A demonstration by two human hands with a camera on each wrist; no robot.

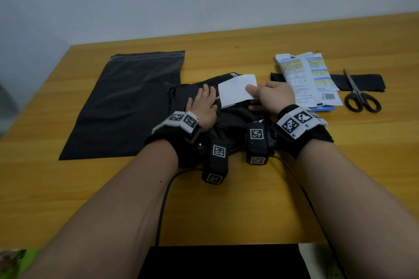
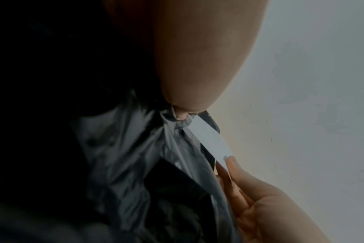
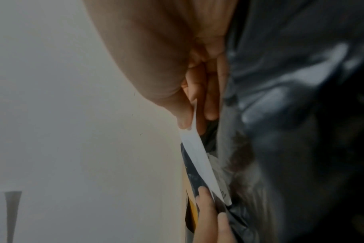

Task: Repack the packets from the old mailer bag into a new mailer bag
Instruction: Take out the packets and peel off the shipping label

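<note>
We are working at the old mailer bag [image 1: 229, 106], a crumpled sheet of glossy black plastic lying in the middle of the worktop [image 1: 226, 199], just in front of us. Our right hand [image 1: 269, 95] is pinching one edge of a white paper label [image 1: 235, 89] between thumb and fingers and lifting it off the bag; the right wrist view is showing the sheet bending upward from the film. Our left hand [image 1: 204, 106] is lying flat, fingers straight, pressing the bag down beside the label.

The packets [image 1: 308, 79] are lying in an overlapping stack to the right of the bag, flat white sachets printed in blue and yellow with a barcode. They are resting across a black strip [image 1: 360, 82] of the same plastic, and black-handled scissors [image 1: 360, 95] are sitting on that strip. The new mailer bag [image 1: 129, 106], smooth, flat and rectangular, is lying to the left, near the old one.

We judge the label to be the weak point: thin paper is tearing easily if we are pulling too steeply or too fast, and the slick, soft film is likely to stretch or lift with it if our pressing hand is slipping. The loose bag could also bunch toward the packets and nudge the stack.
</note>
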